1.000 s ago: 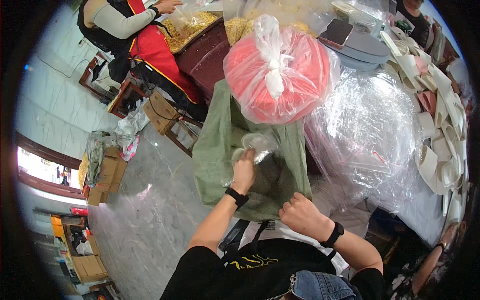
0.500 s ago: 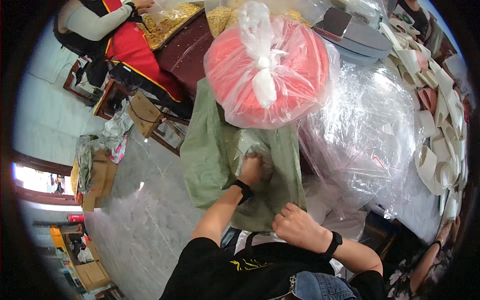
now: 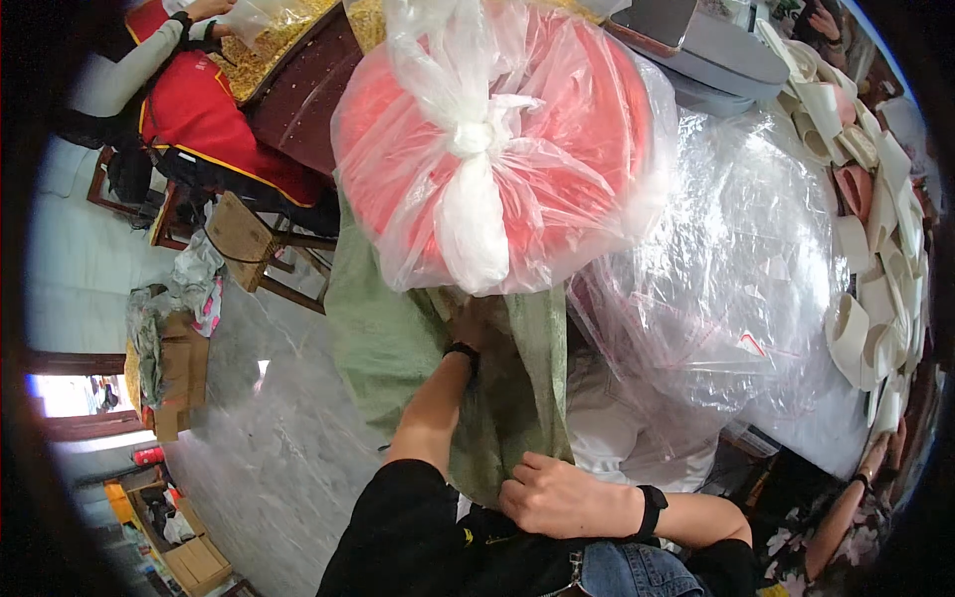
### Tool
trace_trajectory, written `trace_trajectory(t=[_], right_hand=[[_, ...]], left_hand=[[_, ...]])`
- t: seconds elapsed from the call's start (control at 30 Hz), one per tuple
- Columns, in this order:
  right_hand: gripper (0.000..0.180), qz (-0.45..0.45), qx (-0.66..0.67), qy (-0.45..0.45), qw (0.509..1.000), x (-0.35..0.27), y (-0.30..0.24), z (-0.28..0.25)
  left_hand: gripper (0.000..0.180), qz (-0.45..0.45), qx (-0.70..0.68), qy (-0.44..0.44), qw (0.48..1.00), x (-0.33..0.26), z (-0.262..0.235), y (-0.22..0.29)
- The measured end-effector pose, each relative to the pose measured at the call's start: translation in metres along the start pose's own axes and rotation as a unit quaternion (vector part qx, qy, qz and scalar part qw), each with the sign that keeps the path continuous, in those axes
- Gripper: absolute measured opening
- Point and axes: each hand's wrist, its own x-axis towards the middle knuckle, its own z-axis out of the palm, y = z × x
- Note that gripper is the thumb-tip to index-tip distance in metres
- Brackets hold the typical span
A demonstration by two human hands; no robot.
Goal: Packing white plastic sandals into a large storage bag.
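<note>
A green woven sack stands with its mouth gaping toward me. Inside it reaches my left hand, dark in the shade, its fingers too hidden to make out. My right hand is closed on the sack's near rim. Just beyond the opening sits a knotted clear plastic bag with something round and red inside, overhanging the sack's far edge.
A heap of clear plastic film lies to the right, near rolled whitish pieces. A grey scale-like device sits at the back. At far left, a person in a red apron works by a tray of yellow bits.
My left hand has gone deeper into the sack; the clear plastic seen beside it earlier is now out of sight. The red bundle looks larger and nearer. My right hand keeps its hold.
</note>
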Motion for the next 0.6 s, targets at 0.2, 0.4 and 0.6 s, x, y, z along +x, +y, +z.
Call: trace_trajectory(t=[0.2,0.4,0.6], right_hand=[[0.015,-0.035,0.003,0.012,0.999,0.008,-0.020,-0.007],[0.016,0.075,-0.068,0.081,0.992,-0.026,-0.003,0.016],[0.053,0.028,-0.052,0.219,0.974,-0.075,-0.011,-0.055]], left_hand=[[0.046,-0.172,0.033,-0.009,0.985,0.019,0.053,-0.106],[0.045,0.183,0.132,-0.051,0.973,0.028,0.049,-0.066],[0.029,0.228,0.116,-0.126,0.958,-0.005,-0.080,-0.074]])
